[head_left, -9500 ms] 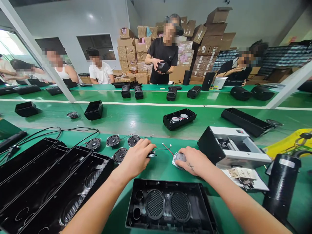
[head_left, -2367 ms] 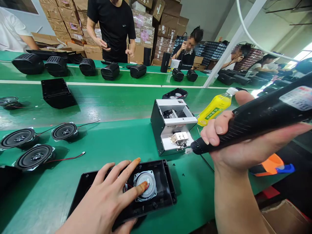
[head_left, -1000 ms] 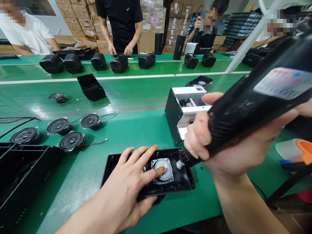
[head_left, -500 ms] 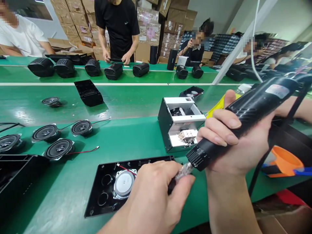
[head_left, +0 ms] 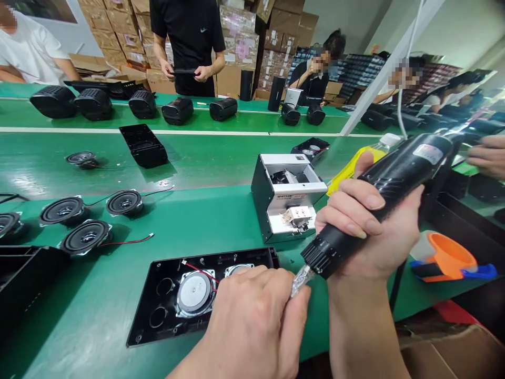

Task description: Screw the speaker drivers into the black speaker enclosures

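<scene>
My right hand [head_left: 366, 226] is wrapped round a black electric screwdriver [head_left: 406, 168], which points down and to the left. The fingers of my left hand [head_left: 256, 310] are closed at the wrapped, clear tip [head_left: 302, 279] of the screwdriver; what lies inside the fingers is hidden. Below my left hand is a black speaker panel [head_left: 144, 316], inner side up. Its left driver [head_left: 194, 293] shows a round silver magnet and a red wire; a second driver [head_left: 236, 269] is partly covered by my hand.
Behind the panel stands a screw feeder [head_left: 290, 197]. Loose speakers [head_left: 86, 237] and a black housing [head_left: 27, 284] lie left. An orange tape roll [head_left: 452, 258] is right. People work beyond a row of black speaker boxes [head_left: 177, 110].
My left thumb and fingers have drawn closer together at the tip. The screwdriver body has shifted slightly left. Across the table, the person in black has lifted a dark flat part.
</scene>
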{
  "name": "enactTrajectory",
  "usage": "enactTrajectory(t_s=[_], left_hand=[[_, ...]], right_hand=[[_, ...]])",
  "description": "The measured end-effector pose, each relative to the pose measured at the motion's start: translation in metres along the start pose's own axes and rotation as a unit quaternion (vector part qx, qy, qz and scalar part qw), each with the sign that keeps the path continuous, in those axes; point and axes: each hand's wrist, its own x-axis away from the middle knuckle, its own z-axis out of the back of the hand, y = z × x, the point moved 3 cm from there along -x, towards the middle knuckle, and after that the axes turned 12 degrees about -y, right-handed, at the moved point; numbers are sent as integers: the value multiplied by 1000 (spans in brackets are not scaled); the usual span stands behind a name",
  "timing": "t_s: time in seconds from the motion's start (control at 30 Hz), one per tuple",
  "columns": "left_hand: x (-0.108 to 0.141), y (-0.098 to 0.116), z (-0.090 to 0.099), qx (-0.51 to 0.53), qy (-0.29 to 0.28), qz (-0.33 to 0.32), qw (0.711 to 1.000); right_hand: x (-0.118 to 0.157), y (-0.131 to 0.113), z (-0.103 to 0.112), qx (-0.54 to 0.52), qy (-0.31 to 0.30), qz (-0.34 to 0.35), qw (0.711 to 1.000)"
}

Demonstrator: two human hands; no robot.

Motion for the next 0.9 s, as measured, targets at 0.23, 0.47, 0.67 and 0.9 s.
enactTrajectory(t_s=[0.23, 0.47, 0.67, 0.9], left_hand=[[1, 2, -1, 3, 7, -9, 1000], [4, 2, -2, 16, 16, -2, 1000], [6, 2, -4, 25, 18, 2, 1000], [8, 1, -2, 22, 23, 2, 999]], right_hand=[[0, 0, 7, -15, 10, -3, 1000], [0, 2, 1, -52, 38, -34, 997], [-2, 5, 1, -72, 79, -32, 994], [-2, 5, 0, -174, 45, -47, 983]])
